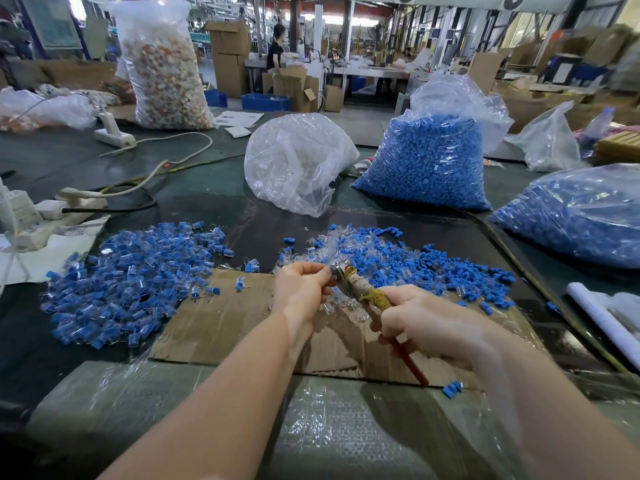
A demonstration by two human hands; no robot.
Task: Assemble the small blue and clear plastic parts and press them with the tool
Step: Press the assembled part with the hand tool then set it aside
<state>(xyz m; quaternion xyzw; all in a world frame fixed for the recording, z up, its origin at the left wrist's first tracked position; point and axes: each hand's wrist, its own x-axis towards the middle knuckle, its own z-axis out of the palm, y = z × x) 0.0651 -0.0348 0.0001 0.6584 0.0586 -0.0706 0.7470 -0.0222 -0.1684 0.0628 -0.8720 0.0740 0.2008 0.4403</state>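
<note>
Right hand (420, 325) grips the tool (367, 294) by its taped handle over the cardboard sheet (214, 323); left hand (303, 289) pinches something at the tool's metal head, part hidden by curled fingers. Finished pile (135, 278) sits left of the cardboard, loose parts (398, 261) beyond it. Risk: misaligned part slips, fingertip gets pinched.

The left hand (303, 284) curls its fingers at the metal head of the tool (363, 292); whether it pinches a part there cannot be told; the right hand (426, 325) grips the taped handle over the cardboard (214, 323); assembled parts (135, 278) lie heaped to the left, loose parts (408, 261) just behind the hands; three bags (429, 161) stand farther back on the table (207, 188).
</note>
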